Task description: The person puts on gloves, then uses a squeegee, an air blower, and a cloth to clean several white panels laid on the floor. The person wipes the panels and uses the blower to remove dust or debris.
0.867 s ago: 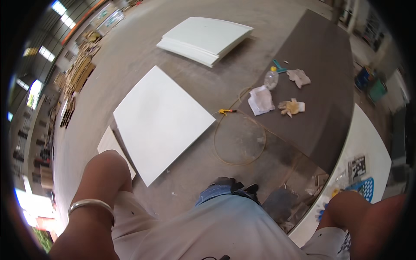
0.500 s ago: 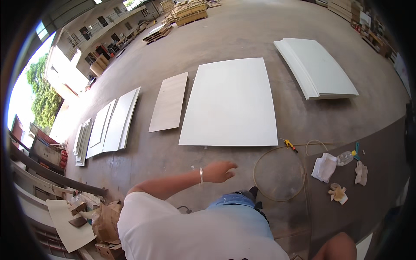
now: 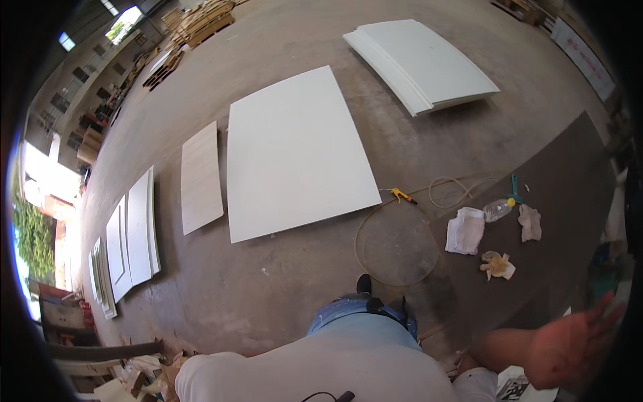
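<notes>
- Fingers (image 3: 601, 307) of the right hand (image 3: 561, 348): spread apart and blurred, with nothing visible between them, just off the near right end of the dark brown board (image 3: 556, 174); whether they touch anything I cannot tell.
- The left hand is out of sight, so the state of its fingers cannot be told.
- On the board, nearest the right hand, lies a tan and white work glove (image 3: 494, 265).
- Farther along the board, at its left edge, is a folded white cloth (image 3: 465, 231), with a clear bottle (image 3: 495, 211) with a yellow cap lying just beside it.
- Also on the board: a crumpled pale cloth or glove (image 3: 530, 223) and a teal-handled tool (image 3: 515, 191).
- Left of the board, a thin hose (image 3: 355, 246) loops over the floor, near a yellow air gun (image 3: 402, 195).
- Farther left of the board lie a large white panel (image 3: 301, 161) and, beyond that, a narrower beige panel (image 3: 203, 179).
- Well beyond the board's far left corner sits a stack of white panels (image 3: 429, 63).
</notes>
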A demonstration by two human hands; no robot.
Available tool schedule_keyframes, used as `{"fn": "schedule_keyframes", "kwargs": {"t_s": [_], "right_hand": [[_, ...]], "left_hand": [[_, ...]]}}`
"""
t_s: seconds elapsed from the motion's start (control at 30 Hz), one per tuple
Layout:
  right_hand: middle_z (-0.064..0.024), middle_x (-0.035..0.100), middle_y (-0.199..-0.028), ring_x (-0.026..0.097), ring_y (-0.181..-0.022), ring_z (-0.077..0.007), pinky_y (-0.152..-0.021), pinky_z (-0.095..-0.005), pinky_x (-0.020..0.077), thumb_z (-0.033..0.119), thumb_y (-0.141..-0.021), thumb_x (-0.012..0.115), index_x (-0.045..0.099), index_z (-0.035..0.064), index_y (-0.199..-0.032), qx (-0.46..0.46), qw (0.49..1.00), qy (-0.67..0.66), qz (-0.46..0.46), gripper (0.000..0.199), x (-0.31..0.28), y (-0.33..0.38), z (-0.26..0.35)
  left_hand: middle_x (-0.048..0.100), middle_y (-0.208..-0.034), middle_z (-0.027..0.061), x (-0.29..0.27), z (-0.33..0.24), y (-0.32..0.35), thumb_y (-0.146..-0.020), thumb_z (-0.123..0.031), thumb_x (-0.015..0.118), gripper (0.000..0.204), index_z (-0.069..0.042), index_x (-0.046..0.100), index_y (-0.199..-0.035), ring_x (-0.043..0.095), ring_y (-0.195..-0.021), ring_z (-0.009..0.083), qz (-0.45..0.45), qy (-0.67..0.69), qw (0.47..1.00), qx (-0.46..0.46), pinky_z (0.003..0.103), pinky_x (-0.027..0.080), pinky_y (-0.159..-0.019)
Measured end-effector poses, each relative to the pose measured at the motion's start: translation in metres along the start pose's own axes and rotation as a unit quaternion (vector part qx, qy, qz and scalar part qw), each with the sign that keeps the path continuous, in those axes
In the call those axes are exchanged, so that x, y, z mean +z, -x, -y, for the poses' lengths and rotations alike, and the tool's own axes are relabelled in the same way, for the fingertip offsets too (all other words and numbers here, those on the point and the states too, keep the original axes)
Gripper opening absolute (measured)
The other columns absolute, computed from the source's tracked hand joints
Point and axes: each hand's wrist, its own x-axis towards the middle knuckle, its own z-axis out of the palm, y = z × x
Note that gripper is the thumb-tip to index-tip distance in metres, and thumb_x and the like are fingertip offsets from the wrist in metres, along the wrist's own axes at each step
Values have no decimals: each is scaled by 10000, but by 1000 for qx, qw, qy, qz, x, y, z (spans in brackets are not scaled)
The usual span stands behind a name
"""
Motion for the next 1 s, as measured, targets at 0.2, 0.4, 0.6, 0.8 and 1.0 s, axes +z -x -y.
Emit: {"fn": "schedule_keyframes", "kwargs": {"t_s": [0.2, 0.4, 0.6, 0.8, 1.0], "right_hand": [[-192, 655, -1342, 619, -1252, -229, -1087, -359, 440, 48, -1019, 530, 548, -28, -1363, 532, 841, 97, -16, 353, -164, 226, -118], [-124, 677, -1242, 654, -1130, -206, -1005, -347, 494, -60, -946, 538, 568, -2, -1331, 652, 676, 344, 20, 391, -294, 366, -160], [-178, 571, -1437, 580, -1289, -311, -1069, -386, 466, -6, -914, 622, 532, 43, -1424, 655, 584, 468, 105, 520, -355, 359, -238], [-207, 551, -1461, 558, -1321, -382, -1106, -446, 454, 195, -899, 725, 405, 68, -1540, 625, 467, 541, 312, 728, -378, 338, -304], [-82, 721, -1144, 685, -1045, -224, -948, -347, 517, 64, -855, 707, 652, -20, -1291, 784, 546, 279, 96, 448, -378, 337, -295]], "left_hand": [[704, -1170, 227, -52, -13, -9, -913, -232, 571, 326, -2, 749, -1060, 695, -1061, 388, -7, -27, 998, -65, 460, 542, -910], [697, -1230, 203, -82, -59, -28, -920, -210, 563, 313, -27, 746, -1096, 692, -1104, 366, -4, -89, 989, -114, 438, 549, -927], [689, -1289, 178, -128, -123, -108, -928, -187, 555, 310, -52, 744, -1132, 690, -1147, 344, -11, -282, 948, -149, 416, 556, -945], [755, -864, 148, -254, -285, -202, -937, -157, 647, 243, 30, 720, -1074, 727, -738, 231, -255, 186, 941, 121, 356, 582, -728], [745, -891, 129, -236, -459, -238, -972, -105, 599, 278, 56, 665, -1189, 703, -726, 178, -274, 182, 910, 250, 313, 568, -669]]}}
